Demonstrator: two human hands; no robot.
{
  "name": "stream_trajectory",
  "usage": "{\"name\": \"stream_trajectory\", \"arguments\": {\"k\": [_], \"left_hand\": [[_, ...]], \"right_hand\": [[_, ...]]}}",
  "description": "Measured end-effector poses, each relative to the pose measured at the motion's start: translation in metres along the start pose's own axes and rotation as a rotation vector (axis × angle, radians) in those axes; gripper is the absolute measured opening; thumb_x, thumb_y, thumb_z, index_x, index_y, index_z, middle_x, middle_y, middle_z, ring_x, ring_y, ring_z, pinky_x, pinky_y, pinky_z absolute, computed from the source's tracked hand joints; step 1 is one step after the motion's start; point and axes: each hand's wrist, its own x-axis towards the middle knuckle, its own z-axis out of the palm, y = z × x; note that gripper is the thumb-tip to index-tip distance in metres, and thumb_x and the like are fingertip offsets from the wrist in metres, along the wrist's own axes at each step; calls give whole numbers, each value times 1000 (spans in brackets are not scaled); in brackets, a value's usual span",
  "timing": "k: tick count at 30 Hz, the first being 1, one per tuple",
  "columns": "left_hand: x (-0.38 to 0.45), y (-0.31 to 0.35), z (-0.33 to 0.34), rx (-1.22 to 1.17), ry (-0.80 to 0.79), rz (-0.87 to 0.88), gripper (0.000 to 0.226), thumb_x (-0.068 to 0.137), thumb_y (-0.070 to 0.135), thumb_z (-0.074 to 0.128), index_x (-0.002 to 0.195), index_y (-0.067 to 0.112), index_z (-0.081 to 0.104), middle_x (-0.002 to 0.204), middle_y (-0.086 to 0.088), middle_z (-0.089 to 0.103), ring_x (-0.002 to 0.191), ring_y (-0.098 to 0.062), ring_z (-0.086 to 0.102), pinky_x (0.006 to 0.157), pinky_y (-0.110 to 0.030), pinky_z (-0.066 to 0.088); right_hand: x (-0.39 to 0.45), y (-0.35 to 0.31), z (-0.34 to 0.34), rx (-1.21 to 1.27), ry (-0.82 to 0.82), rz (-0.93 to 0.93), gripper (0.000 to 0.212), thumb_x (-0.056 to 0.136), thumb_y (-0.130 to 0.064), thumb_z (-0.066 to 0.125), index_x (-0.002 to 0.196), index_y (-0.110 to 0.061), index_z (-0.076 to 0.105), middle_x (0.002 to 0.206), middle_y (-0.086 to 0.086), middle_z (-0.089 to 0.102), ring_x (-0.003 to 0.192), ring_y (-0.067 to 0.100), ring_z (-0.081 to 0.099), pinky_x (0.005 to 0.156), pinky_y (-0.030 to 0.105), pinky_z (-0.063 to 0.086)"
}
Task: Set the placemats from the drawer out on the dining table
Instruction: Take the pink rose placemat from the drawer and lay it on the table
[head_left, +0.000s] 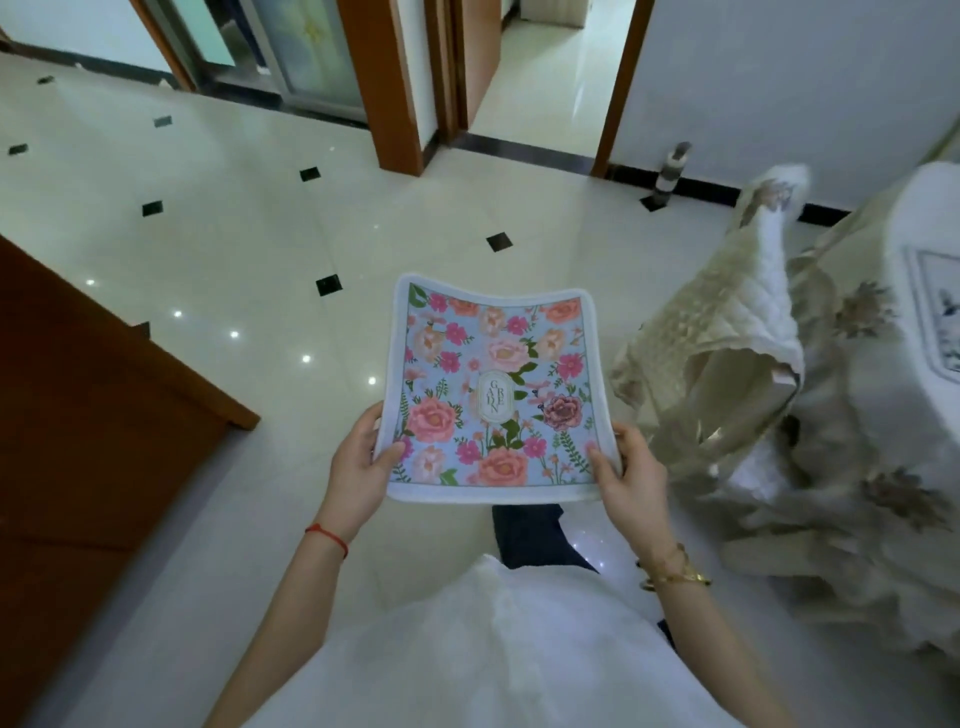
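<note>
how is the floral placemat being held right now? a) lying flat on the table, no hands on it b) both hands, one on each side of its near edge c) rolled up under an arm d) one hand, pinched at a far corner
b: the left hand and the right hand each grip a near corner of the floral placemat, which hangs flat-ish in the air above the tiled floor.

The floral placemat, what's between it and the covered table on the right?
In the head view, a chair draped in a cream quilted cover stands between the floral placemat and the covered table; otherwise only tiled floor.
</note>
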Motion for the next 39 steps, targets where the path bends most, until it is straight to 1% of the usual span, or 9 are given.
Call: {"name": "stream_trajectory", "arguments": {"k": [3,10,14,16,19,23,26,30,39], "left_hand": [[75,22,25,3,-48,15,46,91,-2,55,128,24,49,121,-6,64,105,-15,65,88,-29,55],[258,96,90,14,-86,68,45,92,2,55,130,25,48,120,-5,63,104,-14,65,88,-27,55],[344,126,120,33,-113,54,46,93,6,56,136,20,46,122,-5,63,106,-17,64,91,-35,55],[384,137,135,41,-130,50,45,93,5,55,135,19,47,119,-4,64,103,-13,66,86,-29,56],[445,149,158,46,-171,50,42,93,4,55,131,22,50,114,-3,66,97,-10,68,82,-28,58],[537,165,193,52,-260,45,41,93,2,53,127,24,51,108,4,67,91,-5,69,78,-24,58],[612,188,222,69,-332,87,41,93,2,54,126,26,51,110,4,67,93,-7,69,81,-27,58],[715,231,267,97,-439,142,42,93,3,55,127,26,51,117,-3,66,101,-17,68,85,-33,57],[870,311,417,187,-716,179,39,93,8,56,129,22,49,117,-7,65,100,-19,68,81,-30,58]], "right_hand": [[70,1,-6,-17,30,9,22,94,-22,58,114,-16,54,98,-19,63,85,-4,65,66,12,53],[263,-15,-45,-9,74,7,22,93,-22,59,114,-15,54,98,-10,68,85,-6,65,65,13,52],[348,-20,-55,-3,121,30,23,94,-22,57,115,-15,52,103,-5,67,88,-1,66,67,20,55],[381,-18,-56,17,148,47,23,94,-23,57,116,-17,51,105,-6,66,90,0,66,69,22,56],[429,-13,-56,39,195,101,20,94,-20,57,114,-19,51,102,-11,65,89,0,66,67,15,53],[504,2,-58,59,251,165,24,94,-23,57,117,-19,49,103,-12,65,90,1,66,70,21,56],[570,7,-66,51,293,176,23,94,-22,57,115,-21,47,101,-17,62,88,-9,63,67,14,53],[657,3,-85,84,404,205,25,94,-25,58,116,-18,49,104,-7,66,90,5,67,69,23,58],[777,27,-154,153,670,338,25,94,-26,59,117,-21,50,107,-5,67,92,3,67,70,22,57]]}}
